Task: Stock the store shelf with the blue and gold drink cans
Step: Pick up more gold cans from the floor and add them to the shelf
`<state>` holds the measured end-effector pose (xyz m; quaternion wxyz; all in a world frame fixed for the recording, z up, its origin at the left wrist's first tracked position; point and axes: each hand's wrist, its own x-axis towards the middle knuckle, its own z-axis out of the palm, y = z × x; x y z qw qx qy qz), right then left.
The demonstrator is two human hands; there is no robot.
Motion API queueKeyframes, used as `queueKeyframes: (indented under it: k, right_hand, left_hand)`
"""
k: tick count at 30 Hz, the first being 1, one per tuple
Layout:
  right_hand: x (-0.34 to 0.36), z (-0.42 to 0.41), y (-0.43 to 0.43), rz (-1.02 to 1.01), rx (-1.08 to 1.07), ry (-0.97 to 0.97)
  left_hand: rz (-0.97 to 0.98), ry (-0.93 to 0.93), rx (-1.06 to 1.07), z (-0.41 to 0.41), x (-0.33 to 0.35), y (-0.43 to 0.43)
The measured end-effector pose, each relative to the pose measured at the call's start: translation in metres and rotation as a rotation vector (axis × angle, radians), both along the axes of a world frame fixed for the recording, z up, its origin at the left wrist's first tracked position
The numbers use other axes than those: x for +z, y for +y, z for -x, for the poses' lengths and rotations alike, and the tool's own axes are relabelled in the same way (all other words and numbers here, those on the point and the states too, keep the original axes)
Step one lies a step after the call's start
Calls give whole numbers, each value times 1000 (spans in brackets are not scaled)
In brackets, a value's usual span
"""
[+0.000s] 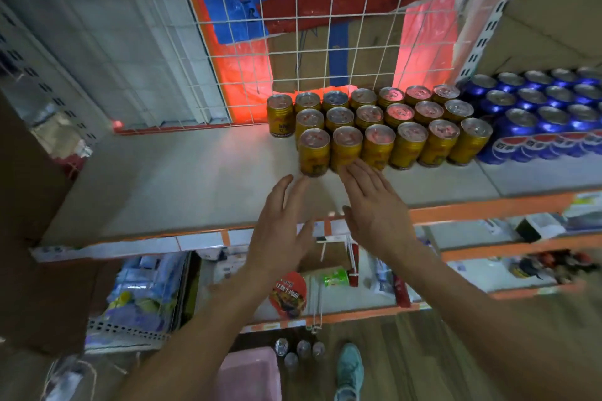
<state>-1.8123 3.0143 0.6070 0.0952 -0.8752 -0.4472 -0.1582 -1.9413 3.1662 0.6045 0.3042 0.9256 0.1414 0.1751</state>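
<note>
Several gold cans (408,143) stand in three rows on the white shelf (182,192), with several blue cans (550,120) packed to their right. The front-left gold can (314,151) is blurred. My left hand (283,225) is spread with straight fingers just below that can, its fingertips near the can's base. My right hand (374,205) is flat, and its fingertips touch the base of the second front-row gold can (347,148). Neither hand holds anything.
A white wire grid (325,42) backs the shelf, with cardboard and red plastic behind it. The shelf's left half is bare. Lower shelves hold packaged goods. On the floor stand several loose cans (298,350), a pink stool (249,374) and my teal shoe (350,368).
</note>
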Motion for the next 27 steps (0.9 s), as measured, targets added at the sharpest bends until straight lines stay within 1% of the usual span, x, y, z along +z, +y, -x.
queueKeyframes:
  k: [3,5,8,10,13,15,18,20,24,27]
  right_hand:
    - [-11,53,-14,-9,-66,41]
    - [-26,93,-23,-14,-107,82]
    - [-51,149,-41,9,-110,156]
    - [-66,181,-54,63,-113,243]
    - [-96,213,-68,137,-120,337]
    - [-122,230,-74,146,-132,380]
    - [-169,250,-82,126,-137,434]
    - [-210,259,-88,128,-146,481]
    - [-310,268,-104,169,-161,602]
    - [-392,265,-114,185,-173,636]
  left_hand:
    - [-57,-45,-70,44,-22,-4]
    - [-83,-41,-104,75,-42,-9]
    - [-35,38,-149,125,-73,-20]
    - [-11,109,-179,156,-93,-27]
    - [29,195,-201,192,-123,-36]
    - [63,230,-202,210,-148,-43]
    - [104,301,-201,232,-198,-53]
    - [94,347,-195,241,-238,-64]
    - [105,433,-154,249,-329,-86]
    - [112,483,-150,240,-409,-101]
